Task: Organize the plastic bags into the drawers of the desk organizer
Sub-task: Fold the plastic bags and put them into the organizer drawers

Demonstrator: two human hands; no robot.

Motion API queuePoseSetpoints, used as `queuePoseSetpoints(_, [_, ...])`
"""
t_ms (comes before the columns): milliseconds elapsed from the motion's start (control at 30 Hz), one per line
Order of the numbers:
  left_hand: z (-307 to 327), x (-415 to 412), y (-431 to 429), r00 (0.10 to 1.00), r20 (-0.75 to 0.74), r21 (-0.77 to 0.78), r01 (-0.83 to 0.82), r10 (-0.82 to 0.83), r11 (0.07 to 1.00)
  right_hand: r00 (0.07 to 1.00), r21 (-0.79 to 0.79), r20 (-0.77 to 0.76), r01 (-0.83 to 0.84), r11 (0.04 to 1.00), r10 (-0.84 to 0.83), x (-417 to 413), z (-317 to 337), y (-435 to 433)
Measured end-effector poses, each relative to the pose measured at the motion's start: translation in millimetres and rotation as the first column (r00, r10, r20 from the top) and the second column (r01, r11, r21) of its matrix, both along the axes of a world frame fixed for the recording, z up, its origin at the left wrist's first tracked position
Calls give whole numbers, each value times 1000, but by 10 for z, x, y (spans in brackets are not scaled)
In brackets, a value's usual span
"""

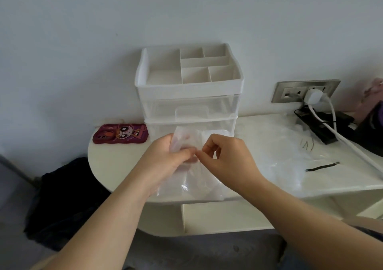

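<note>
A white desk organizer (187,87) stands against the wall, with a divided tray on top and two clear drawers below, both pushed in. In front of it my left hand (165,158) and my right hand (226,158) both pinch a clear plastic bag (190,182) held just above the desk. The bag hangs down from my fingers towards the front edge of the desk. More clear plastic bags (290,155) lie flat on the desk to the right of the organizer.
A red cartoon phone case (120,133) lies left of the organizer. A wall socket (304,91) with a white plug and cable (352,147) and a black charger (323,127) are at the right. A small black strip (323,166) lies on the white desk (107,166).
</note>
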State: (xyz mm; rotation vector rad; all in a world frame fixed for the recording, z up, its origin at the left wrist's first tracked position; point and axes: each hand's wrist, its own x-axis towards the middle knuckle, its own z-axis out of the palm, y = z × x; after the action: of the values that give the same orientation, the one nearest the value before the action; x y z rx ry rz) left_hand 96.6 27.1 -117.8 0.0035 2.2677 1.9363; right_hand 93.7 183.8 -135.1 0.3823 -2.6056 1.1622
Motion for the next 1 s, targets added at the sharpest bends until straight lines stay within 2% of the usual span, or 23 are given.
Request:
queuePoseSetpoints(100, [-8, -23, -105, 996, -64, -53, -60, 56, 997, 995, -4, -93, -49, 999, 48, -67, 75, -7])
queuePoseSetpoints(167, [28, -30, -176, 994, -104, -64, 9, -15, 998, 988, -22, -103, -115, 993, 112, -135, 141, 81])
queuePoseSetpoints(300, [98, -14, -352, 939, -137, -200, 284, -314, 938, 936, 97, 192, -316, 944, 294, -214, 224, 218])
queuePoseSetpoints(367, [116, -10, -409, 922, -121, -232, 334, -368, 914, 890, 58, 300, -377, 924, 344, -248, 238, 287])
queuePoseSetpoints(467, [112, -27, -431, 946, -114, -228, 274, -305, 934, 829, -25, 375, -439, 898, 416, -253, 318, 372])
queuePoseSetpoints(600, [73, -59, -369, 984, -154, -256, 45, -86, 966, 777, -181, 404, -449, 875, 482, -244, 435, 455])
queuePoseSetpoints(667, [49, -61, -308, 984, -174, -254, -12, -34, 967, 762, -231, 405, -449, 863, 505, -233, 485, 470])
queuePoseSetpoints(833, [34, -17, -134, 996, -5, -50, 84, -84, 995, 700, -252, 439, -506, 825, 564, -196, 525, 424])
queuePoseSetpoints(933, [43, -4, -45, 989, 100, 225, 84, -109, 971, 671, -342, 426, -502, 795, 607, -189, 540, 424])
queuePoseSetpoints(1000, [42, -20, -7, 986, 128, 344, 59, -109, 937, 646, -394, 422, -501, 771, 636, -191, 560, 452])
